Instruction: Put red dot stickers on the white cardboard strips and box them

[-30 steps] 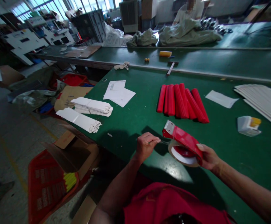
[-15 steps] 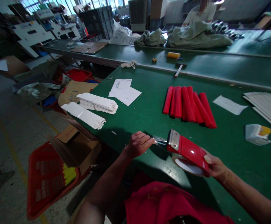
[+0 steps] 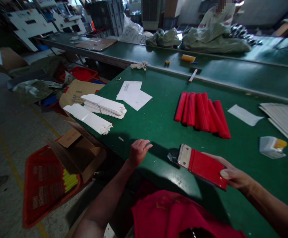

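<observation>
My right hand (image 3: pixel 233 173) grips a red tape dispenser (image 3: pixel 205 167) with a toothed metal blade at its left end. A short flap of clear tape (image 3: pixel 172 156) sticks out beyond the blade. My left hand (image 3: pixel 139 151) hovers over the near table edge, apart from the dispenser, its fingers loosely bent and somewhat apart, with nothing visible in them. Beyond the dispenser lies a row of several red ribbed tubes (image 3: pixel 201 114). To the left are two stacks of flat white card pieces, one nearer (image 3: pixel 89 119) and one banded (image 3: pixel 104 106).
White paper sheets (image 3: pixel 135 96) and a glove (image 3: pixel 139 65) lie on the green table (image 3: pixel 156 79). At right are a paper slip (image 3: pixel 245 114), a small clear container (image 3: pixel 271 147) and pale strips (image 3: pixel 285 119). A red crate (image 3: pixel 43 195) and an open carton (image 3: pixel 84 155) stand left, below the edge.
My left hand has let go of the clear tape and moved slightly left. The dispenser has turned and dropped lower, so its tape roll no longer shows. The view has shifted a little.
</observation>
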Demonstrator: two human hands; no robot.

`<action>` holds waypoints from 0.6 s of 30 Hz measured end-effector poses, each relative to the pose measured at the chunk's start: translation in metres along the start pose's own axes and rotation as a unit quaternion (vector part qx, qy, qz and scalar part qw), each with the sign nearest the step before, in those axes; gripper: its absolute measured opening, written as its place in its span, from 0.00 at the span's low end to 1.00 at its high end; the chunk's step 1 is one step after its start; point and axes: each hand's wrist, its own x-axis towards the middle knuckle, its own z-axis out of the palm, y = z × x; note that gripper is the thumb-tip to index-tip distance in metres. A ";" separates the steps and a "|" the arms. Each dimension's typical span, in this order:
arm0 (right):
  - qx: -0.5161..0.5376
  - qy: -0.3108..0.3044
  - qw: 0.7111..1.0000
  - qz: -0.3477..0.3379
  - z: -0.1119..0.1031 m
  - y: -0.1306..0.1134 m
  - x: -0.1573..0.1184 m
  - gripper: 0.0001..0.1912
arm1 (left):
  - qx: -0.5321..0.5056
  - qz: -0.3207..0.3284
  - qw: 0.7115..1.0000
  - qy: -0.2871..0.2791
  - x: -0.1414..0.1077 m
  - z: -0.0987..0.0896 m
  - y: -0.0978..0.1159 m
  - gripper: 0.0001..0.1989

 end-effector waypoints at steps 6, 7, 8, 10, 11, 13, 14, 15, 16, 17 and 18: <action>-0.016 0.009 1.000 -0.002 -0.004 -0.012 -0.002 0.41 | -0.485 -0.425 0.747 -0.163 -0.009 0.062 0.027 0.42; -0.010 0.005 1.000 -0.003 -0.005 -0.012 -0.001 0.41 | -0.536 -0.449 0.684 -0.207 -0.009 0.071 0.033 0.43; -0.006 0.004 1.000 -0.004 -0.005 -0.012 -0.001 0.40 | -0.572 -0.456 0.634 -0.252 -0.008 0.079 0.038 0.43; -0.003 0.010 1.000 -0.006 -0.007 -0.012 0.000 0.39 | -0.608 -0.443 0.569 -0.332 -0.006 0.089 0.045 0.42; -0.004 0.014 1.000 -0.008 -0.007 -0.012 0.000 0.38 | -0.614 -0.434 0.552 -0.359 -0.004 0.092 0.048 0.40; -0.004 0.017 1.000 -0.010 -0.008 -0.012 0.000 0.36 | -0.610 -0.429 0.550 -0.376 -0.002 0.094 0.050 0.33; -0.003 0.016 1.000 -0.010 -0.008 -0.013 0.000 0.36 | -0.601 -0.434 0.564 -0.365 0.000 0.094 0.050 0.28; -0.001 0.016 1.000 -0.009 -0.008 -0.014 0.000 0.35 | -0.587 -0.441 0.583 -0.347 0.001 0.094 0.050 0.23; 0.001 0.016 1.000 -0.007 -0.008 -0.014 0.000 0.35 | -0.571 -0.449 0.603 -0.330 0.002 0.094 0.050 0.18; 0.001 0.016 1.000 -0.004 -0.008 -0.014 0.000 0.35 | -0.555 -0.456 0.620 -0.315 0.003 0.093 0.050 0.14; 0.001 0.015 1.000 -0.002 -0.009 -0.014 0.001 0.35 | -0.545 -0.465 0.628 -0.304 0.004 0.092 0.049 0.11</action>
